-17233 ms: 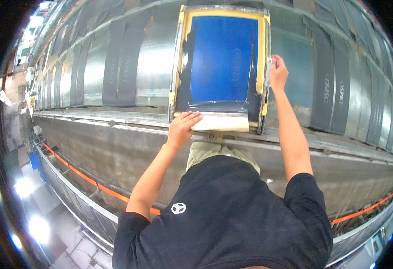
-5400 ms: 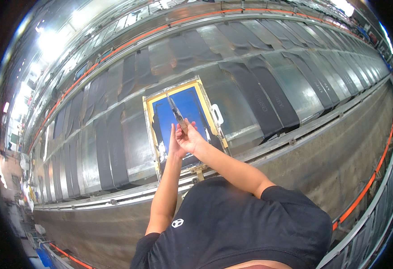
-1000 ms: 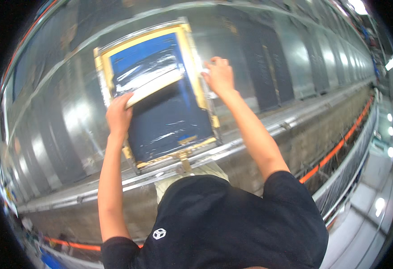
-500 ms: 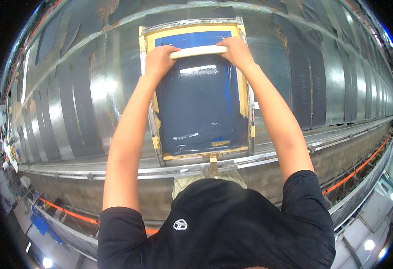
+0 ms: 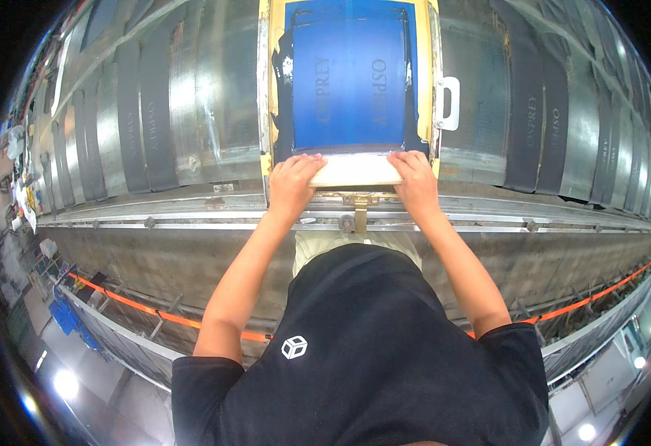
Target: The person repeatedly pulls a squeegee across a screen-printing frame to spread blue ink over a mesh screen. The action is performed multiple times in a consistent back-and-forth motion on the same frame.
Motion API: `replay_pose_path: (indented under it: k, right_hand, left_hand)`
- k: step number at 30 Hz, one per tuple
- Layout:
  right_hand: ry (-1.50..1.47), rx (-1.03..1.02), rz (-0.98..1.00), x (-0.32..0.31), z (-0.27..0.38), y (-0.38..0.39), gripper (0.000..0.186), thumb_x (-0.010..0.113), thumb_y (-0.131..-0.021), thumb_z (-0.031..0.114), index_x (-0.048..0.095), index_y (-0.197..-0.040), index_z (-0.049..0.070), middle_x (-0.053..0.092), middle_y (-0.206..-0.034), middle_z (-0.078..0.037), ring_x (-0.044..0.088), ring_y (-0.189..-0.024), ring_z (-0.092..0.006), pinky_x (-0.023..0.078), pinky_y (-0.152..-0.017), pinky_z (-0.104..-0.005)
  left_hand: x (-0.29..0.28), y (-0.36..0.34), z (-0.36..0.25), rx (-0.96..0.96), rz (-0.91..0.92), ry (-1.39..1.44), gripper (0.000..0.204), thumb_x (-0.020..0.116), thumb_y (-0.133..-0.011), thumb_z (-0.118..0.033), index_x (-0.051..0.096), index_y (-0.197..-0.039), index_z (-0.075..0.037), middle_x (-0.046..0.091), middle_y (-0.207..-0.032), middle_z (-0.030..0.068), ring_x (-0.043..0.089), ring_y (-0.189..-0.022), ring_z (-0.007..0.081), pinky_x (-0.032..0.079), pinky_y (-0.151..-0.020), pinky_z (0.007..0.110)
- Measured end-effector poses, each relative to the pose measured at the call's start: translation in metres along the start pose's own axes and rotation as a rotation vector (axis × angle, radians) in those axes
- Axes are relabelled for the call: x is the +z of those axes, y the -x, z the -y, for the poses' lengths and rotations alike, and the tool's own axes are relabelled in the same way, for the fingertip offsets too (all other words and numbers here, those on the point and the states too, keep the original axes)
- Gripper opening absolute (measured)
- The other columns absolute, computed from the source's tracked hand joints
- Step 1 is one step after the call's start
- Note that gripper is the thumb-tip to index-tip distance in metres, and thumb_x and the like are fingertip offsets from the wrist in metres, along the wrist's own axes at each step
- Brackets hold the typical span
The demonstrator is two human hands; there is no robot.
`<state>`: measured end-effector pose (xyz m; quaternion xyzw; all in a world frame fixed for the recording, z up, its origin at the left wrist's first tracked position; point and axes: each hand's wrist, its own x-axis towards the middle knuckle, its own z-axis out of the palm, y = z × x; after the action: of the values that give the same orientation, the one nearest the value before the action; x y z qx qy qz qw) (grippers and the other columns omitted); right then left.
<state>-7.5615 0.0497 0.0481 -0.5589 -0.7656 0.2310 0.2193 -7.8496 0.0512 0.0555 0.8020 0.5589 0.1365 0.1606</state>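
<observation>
A pale squeegee [image 5: 357,170] lies across the near end of a framed printing screen. My left hand [image 5: 293,182] grips its left end, and my right hand [image 5: 415,178] its right end, fingers curled over the top edge. Beyond it the blue mesh of the screen [image 5: 351,89] shows, with faint lettering in two columns. Dark ink [image 5: 284,97] rims the mesh along its sides. Yellow tape borders the mesh inside the metal frame [image 5: 264,44]. The squeegee's blade edge is hidden from me.
Dark fabric strips [image 5: 147,119] lie on the long shiny table [image 5: 192,134] to both sides. A white handle [image 5: 450,103] stands at the frame's right. A metal rail [image 5: 474,221] runs along the table's near edge, with a brass-coloured clamp [image 5: 360,210] at the screen's near end.
Both hands have drawn the squeegee from the screen's far end to its near end. The dark ink that covered the middle is gone, baring blue mesh. My view has shifted too.
</observation>
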Motion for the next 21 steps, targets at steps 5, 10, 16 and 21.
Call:
replay_pose_path:
  k: [5, 10, 16, 21]
  right_hand:
    - [0.017, -0.064, -0.029, -0.019, -0.011, -0.054, 0.049, 0.072, -0.063, -0.007, 0.070, -0.111, 0.005, 0.067, -0.114, -0.010, 0.060, -0.113, -0.0307, 0.050, -0.097, -0.0404]
    - [0.067, -0.182, -0.137, -0.026, -0.066, -0.195, 0.044, 0.074, -0.067, -0.001, 0.070, -0.111, 0.007, 0.067, -0.115, -0.011, 0.060, -0.112, -0.0314, 0.051, -0.096, -0.0410]
    - [0.095, -0.091, -0.125, -0.029, -0.092, -0.272, 0.035, 0.076, -0.074, 0.006, 0.073, -0.109, 0.008, 0.070, -0.115, -0.009, 0.063, -0.111, -0.0293, 0.050, -0.098, -0.0395]
    - [0.076, 0.010, -0.019, -0.019, -0.088, -0.240, 0.038, 0.077, -0.072, 0.007, 0.073, -0.110, 0.010, 0.071, -0.113, -0.009, 0.064, -0.110, -0.0295, 0.052, -0.095, -0.0394]
  left_hand:
    - [-0.016, -0.047, 0.011, 0.067, -0.051, -0.016, 0.052, 0.068, -0.070, 0.004, 0.071, -0.118, -0.017, 0.071, -0.121, 0.0005, 0.065, -0.113, 0.0219, 0.052, -0.091, 0.041]
    - [-0.012, -0.194, 0.073, 0.100, -0.122, 0.029, 0.047, 0.069, -0.075, 0.001, 0.073, -0.117, -0.019, 0.073, -0.117, 0.0025, 0.068, -0.107, 0.0239, 0.055, -0.090, 0.036]
    - [-0.021, -0.288, 0.091, 0.068, -0.090, -0.024, 0.033, 0.071, -0.077, -0.006, 0.077, -0.106, -0.020, 0.075, -0.106, 0.0025, 0.069, -0.099, 0.0270, 0.056, -0.086, 0.040]
    - [-0.012, -0.262, 0.087, 0.055, -0.059, -0.008, 0.032, 0.069, -0.077, -0.006, 0.078, -0.105, -0.018, 0.074, -0.103, 0.0051, 0.068, -0.097, 0.0283, 0.055, -0.085, 0.041]
